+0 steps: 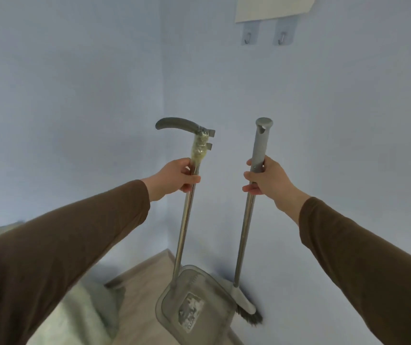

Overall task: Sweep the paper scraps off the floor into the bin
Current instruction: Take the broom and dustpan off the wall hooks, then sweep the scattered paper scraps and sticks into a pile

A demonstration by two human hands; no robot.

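My left hand [179, 176] grips the metal pole of a long-handled grey dustpan [194, 305], just below its curved, tape-wrapped top handle [187, 125]. The pan hangs low over the wooden floor [139, 302] in the room's corner. My right hand [266, 180] is closed around the grey handle of a broom [245, 232]. Its bristle head [248, 312] sits by the right wall, partly behind the dustpan. No paper scraps and no bin are in view.
Pale blue walls meet in a corner straight ahead. Two adhesive hooks [340, 37] hang on the right wall under a white sheet [269, 8]. A light green bed or cushion edge [80, 314] lies at the lower left, close to the floor strip.
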